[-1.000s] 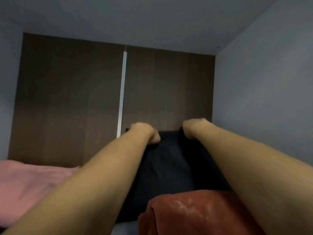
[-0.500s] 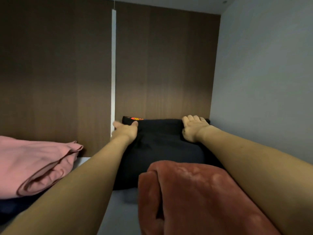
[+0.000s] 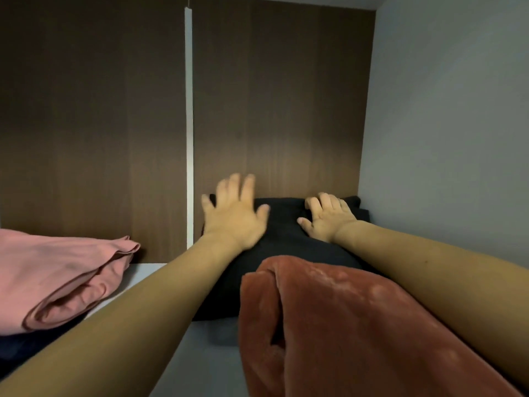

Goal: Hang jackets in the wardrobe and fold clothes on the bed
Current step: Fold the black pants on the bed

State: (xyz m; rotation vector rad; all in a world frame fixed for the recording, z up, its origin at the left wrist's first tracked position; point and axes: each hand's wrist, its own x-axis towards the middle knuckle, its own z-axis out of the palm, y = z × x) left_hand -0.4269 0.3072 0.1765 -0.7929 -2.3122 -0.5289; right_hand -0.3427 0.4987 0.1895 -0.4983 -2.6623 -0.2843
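Brown wardrobe panelling (image 3: 286, 110) is backing a black folded garment (image 3: 283, 230); left hand (image 3: 236, 216) is lifting off it, fingers spread, holding nothing, while right hand (image 3: 327, 217) is pressing flat on its far-right end.

The black cloth (image 3: 283, 224) is partly hidden: both arms and the red blanket (image 3: 343, 325) cover its near part, and its far edge sits behind the left hand (image 3: 234, 216) and right hand (image 3: 329, 219). The left hand looks blurry. The red blanket is cut off at 6 o'clock. The pink cloth (image 3: 57, 270) is cut off at 9 o'clock. A dark thing (image 3: 25, 348) under it is too dim to tell.
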